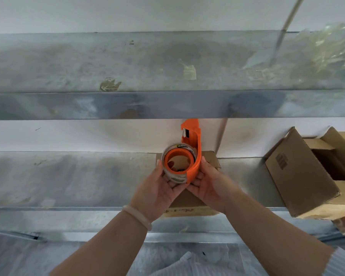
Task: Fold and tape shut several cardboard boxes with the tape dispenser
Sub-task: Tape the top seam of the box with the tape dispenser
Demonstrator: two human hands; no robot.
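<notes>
At the bottom of the frame, two bare forearms are seen reaching upward toward the centre, a pale bracelet (136, 215) being worn on the wrist at lower left. Just above, the left hand (159, 188) is wrapped around the left side of the clear tape roll (176, 165), and the right hand (205, 182) is closed on the curved orange back of the tape dispenser (194, 154); the tool is thus gripped by both hands at the middle of the frame, with its cutter end pointed toward the top.

Directly beneath the hands, a small cardboard box (189, 204) is rested on the metal workbench (68, 176), mostly hidden by them; whether its flaps are fully folded cannot be told. At the right edge, a larger cardboard box (299, 176) is lying tilted with its flaps open. Further up, a metal shelf (127, 62) is seen, with a tangle of used clear tape (325, 46) at upper right.

No free tape end can be made out. If the end has stuck back onto the roll, time could be lost picking it loose. With neither hand on the small box, it could slide on the smooth metal once tape is pulled, giving a crooked seam. Fingers near the cutter could be nicked.
</notes>
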